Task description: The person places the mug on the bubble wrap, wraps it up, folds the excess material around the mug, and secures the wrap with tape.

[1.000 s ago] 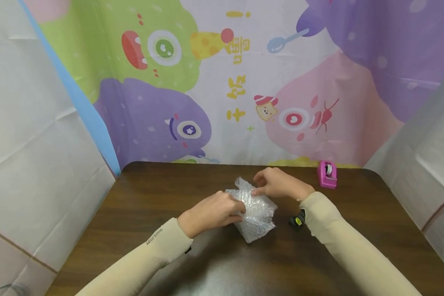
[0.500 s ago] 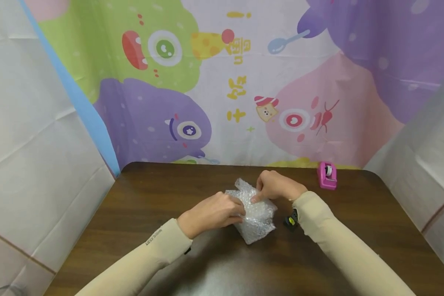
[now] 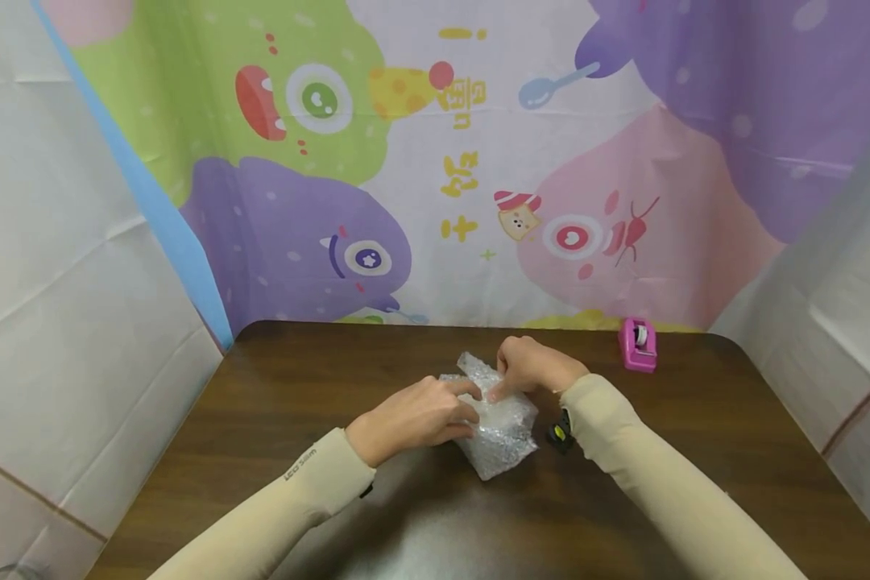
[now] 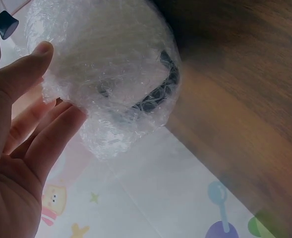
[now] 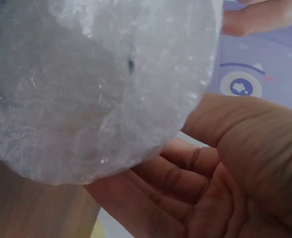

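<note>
A bundle of clear bubble wrap [image 3: 502, 447] rests near the middle of the dark wooden table [image 3: 297, 362]. Through the plastic in the left wrist view, the wrapped item [image 4: 158, 91] shows a pale, rounded body with a dark patterned band; its kind is hidden. My left hand [image 3: 416, 411] lies at the bundle's left side, fingers spread and fairly straight, fingertips touching the wrap. From the far right, my right hand [image 3: 540, 366] holds the wrap, thumb pressed on top. Its other fingers [image 5: 170, 181] curl around the bundle's rounded edge in the right wrist view.
A pink tape dispenser [image 3: 638, 345] with a roll of tape stands at the table's back right corner. Behind the table hangs a cartoon-printed curtain [image 3: 435, 282]. A black wrist device [image 3: 560, 435] sits under the right sleeve.
My right hand has come in from the right, its thumb now down on the wrap. The left index finger has lifted and spread from the others. The bundle stays almost in place.
</note>
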The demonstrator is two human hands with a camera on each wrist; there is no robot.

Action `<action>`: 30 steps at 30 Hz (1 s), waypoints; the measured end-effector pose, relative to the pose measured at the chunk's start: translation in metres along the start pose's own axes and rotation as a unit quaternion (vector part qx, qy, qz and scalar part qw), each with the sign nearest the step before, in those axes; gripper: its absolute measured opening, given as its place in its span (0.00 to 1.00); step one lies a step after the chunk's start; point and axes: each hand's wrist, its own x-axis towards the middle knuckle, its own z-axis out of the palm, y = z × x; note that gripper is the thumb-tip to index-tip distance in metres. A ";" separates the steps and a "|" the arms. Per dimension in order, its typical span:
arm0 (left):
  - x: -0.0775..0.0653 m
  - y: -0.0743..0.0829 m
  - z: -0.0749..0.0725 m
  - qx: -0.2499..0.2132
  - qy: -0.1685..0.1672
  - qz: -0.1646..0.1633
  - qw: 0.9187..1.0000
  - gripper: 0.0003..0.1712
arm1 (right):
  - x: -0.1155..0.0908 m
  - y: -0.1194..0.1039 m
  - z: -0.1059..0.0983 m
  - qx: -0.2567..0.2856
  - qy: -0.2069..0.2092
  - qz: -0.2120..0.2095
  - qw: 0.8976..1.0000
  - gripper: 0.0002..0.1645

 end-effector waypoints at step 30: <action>0.003 0.000 0.001 0.019 -0.003 -0.005 1.000 0.06 | 0.003 -0.012 0.007 -0.020 0.031 0.030 0.999 0.20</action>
